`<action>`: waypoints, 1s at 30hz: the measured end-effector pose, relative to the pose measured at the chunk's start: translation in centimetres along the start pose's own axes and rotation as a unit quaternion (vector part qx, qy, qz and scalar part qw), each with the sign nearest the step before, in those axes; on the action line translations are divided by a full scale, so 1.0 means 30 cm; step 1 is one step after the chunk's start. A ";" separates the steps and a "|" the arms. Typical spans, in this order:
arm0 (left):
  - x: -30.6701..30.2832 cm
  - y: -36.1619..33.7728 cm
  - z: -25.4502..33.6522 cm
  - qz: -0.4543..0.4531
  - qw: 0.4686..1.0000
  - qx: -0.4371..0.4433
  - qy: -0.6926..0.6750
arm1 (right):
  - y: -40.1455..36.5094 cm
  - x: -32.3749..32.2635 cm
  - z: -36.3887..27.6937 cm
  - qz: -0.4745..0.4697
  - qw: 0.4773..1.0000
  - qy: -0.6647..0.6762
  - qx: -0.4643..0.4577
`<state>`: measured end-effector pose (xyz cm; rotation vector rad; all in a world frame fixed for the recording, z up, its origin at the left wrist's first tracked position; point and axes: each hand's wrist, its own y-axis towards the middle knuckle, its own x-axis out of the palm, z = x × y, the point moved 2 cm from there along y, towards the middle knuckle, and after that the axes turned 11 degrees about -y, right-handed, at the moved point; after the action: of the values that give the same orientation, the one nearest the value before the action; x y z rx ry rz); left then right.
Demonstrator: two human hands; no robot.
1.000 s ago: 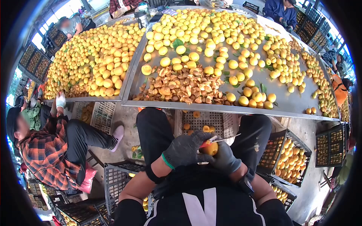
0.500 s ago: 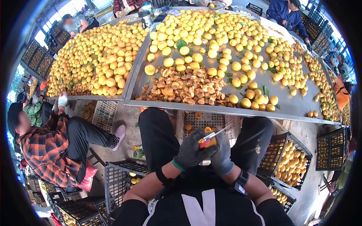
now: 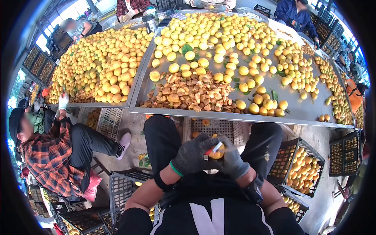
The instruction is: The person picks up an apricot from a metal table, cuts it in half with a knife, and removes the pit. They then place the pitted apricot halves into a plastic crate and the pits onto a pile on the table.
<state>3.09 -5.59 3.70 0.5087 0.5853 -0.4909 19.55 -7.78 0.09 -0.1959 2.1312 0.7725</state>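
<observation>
My left hand (image 3: 191,156), in a dark knit glove with a green cuff, is closed around the red and silver handle of a small knife (image 3: 213,150). Its blade is smeared by motion. My right hand (image 3: 235,157), in a grey glove, is closed against a yellow-orange fruit (image 3: 217,153) that looks like a persimmon. The fruit sits between both hands, partly under the handle, and fingers of both hands hide much of it. Both hands are above my lap, in front of the metal table (image 3: 235,114).
Brown cut pieces (image 3: 196,92) are heaped at the table's near edge, with many yellow fruits (image 3: 188,38) beyond. A white crate (image 3: 219,127) is under the edge. Black crates of fruit (image 3: 303,168) flank me. A person in a checked shirt (image 3: 53,158) sits at left; others work around.
My hands have tipped around the fruit, and the knife has shifted, its blade now blurred. More of the fruit shows below the handle. The view has shifted slightly.
</observation>
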 end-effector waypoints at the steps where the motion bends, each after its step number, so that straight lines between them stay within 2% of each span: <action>1: -0.008 0.000 0.004 -0.001 1.000 -0.001 0.001 | -0.019 0.046 0.017 0.001 1.000 0.002 0.000; 2: -0.015 0.002 0.019 -0.016 0.999 0.040 0.026 | -0.051 0.123 0.059 -0.029 0.968 0.207 0.139; 3: -0.018 0.002 0.029 -0.031 0.995 0.082 0.049 | -0.088 0.196 0.091 -0.056 0.875 0.399 0.269; 5: -0.002 0.001 0.018 -0.021 0.994 0.106 0.031 | -0.093 0.184 0.076 -0.024 0.858 0.424 0.288; 7: 0.022 0.012 0.018 0.025 0.996 0.071 -0.056 | -0.051 0.070 0.013 -0.007 0.964 0.168 0.206; 8: 0.041 0.015 0.007 0.027 0.995 0.074 -0.056 | -0.059 0.074 0.006 0.029 0.978 0.094 0.184; 11: 0.090 -0.004 0.000 0.072 0.988 0.090 -0.102 | -0.043 0.080 -0.008 0.069 0.970 0.055 0.228; 12: 0.106 -0.010 0.001 0.102 0.981 0.010 -0.163 | -0.024 0.069 -0.034 0.150 0.966 -0.043 0.205; 13: 0.120 -0.013 -0.001 0.131 0.964 -0.070 -0.222 | -0.006 0.058 -0.027 0.151 0.966 -0.042 0.204; 14: 0.131 -0.010 0.009 0.130 0.964 -0.068 -0.220 | 0.011 0.046 -0.019 0.178 0.965 -0.033 0.192; 16: 0.141 -0.003 0.013 0.185 0.910 -0.120 -0.352 | 0.057 0.011 -0.015 0.233 0.952 -0.066 0.185; 17: 0.123 0.004 0.004 0.184 0.911 -0.116 -0.351 | 0.070 0.005 -0.004 0.236 0.952 -0.067 0.184; 18: 0.108 0.011 -0.021 0.147 0.798 -0.214 -0.544 | 0.075 0.001 0.017 0.209 0.957 -0.010 0.202; 19: 0.111 0.014 -0.029 0.100 0.636 -0.299 -0.704 | 0.075 -0.006 0.035 0.180 0.957 0.047 0.221; 20: 0.132 0.015 -0.053 0.104 0.569 -0.285 -0.764 | 0.059 -0.020 0.037 0.134 0.969 0.066 0.196; 21: 0.132 0.018 -0.061 0.101 0.571 -0.284 -0.764 | 0.027 -0.011 0.062 0.137 0.969 0.064 0.196; 23: 0.094 0.035 -0.062 0.173 0.703 -0.347 -0.596 | -0.001 0.018 0.101 0.059 0.903 0.284 0.318; 24: 0.087 0.027 -0.110 0.116 0.793 -0.327 -0.500 | -0.030 -0.005 0.087 0.101 0.935 0.230 0.252; 25: 0.085 0.019 -0.146 0.112 0.792 -0.329 -0.502 | -0.043 -0.017 0.103 0.102 0.934 0.228 0.257; 26: 0.069 0.025 -0.171 0.088 0.914 -0.267 -0.292 | -0.063 -0.011 0.142 0.114 0.750 0.534 0.374; 27: 0.059 0.025 -0.176 0.058 0.978 -0.189 -0.063 | -0.080 0.011 0.152 0.111 0.459 0.765 0.437; 28: 0.049 0.028 -0.170 0.065 0.979 -0.182 -0.060 | -0.097 0.018 0.146 0.089 0.709 0.586 0.381; 29: 0.045 0.030 -0.167 0.064 0.980 -0.180 -0.060 | -0.105 0.021 0.163 0.091 0.710 0.586 0.381; 30: 0.046 0.024 -0.168 0.074 0.960 -0.208 -0.171 | -0.119 0.025 0.174 0.094 0.603 0.678 0.410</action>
<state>2.54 -2.53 -0.57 0.0599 0.3004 -0.2916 23.94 -7.47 -4.50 -0.0165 3.7261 -0.7073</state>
